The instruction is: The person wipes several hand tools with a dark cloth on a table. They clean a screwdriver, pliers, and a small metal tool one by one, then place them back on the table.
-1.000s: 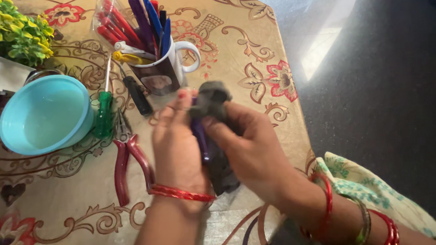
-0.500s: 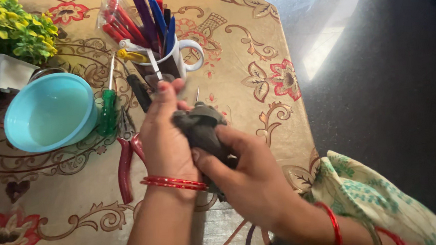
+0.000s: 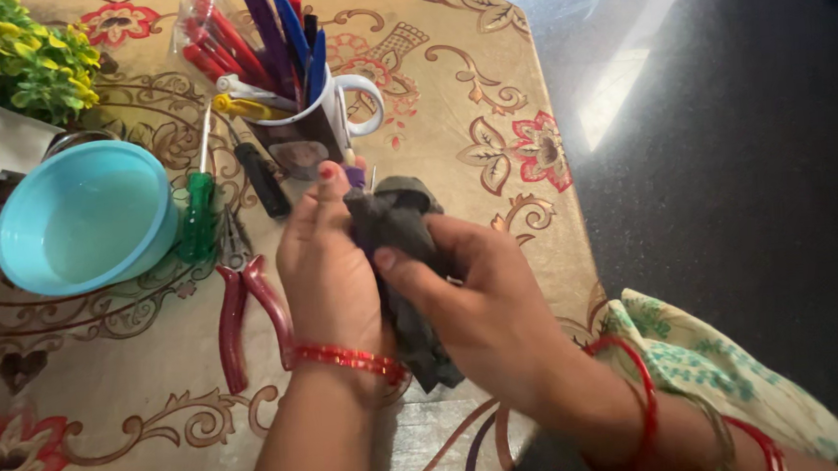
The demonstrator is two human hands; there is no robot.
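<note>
Above the patterned tabletop (image 3: 488, 88), near its right edge: both hands busy with a dark grey cloth (image 3: 403, 265). Right hand (image 3: 485, 304) closed around the cloth, thumb pressing on its upper part. Left hand (image 3: 330, 269) beside it, fingers curled tight on a tool with a purple handle (image 3: 355, 177), thin metal tip showing just over the cloth. Cloth wrapped about most of the tool, so wiping seems in the middle, not finished; hard to tell how clean already. Lying untouched to the left: green screwdriver (image 3: 197, 214), black screwdriver (image 3: 263, 177), red-handled pliers (image 3: 237, 317). Behind them, a mug full of pens (image 3: 308, 131), a light blue bowl (image 3: 84, 220), a small green plant (image 3: 17, 51).
</note>
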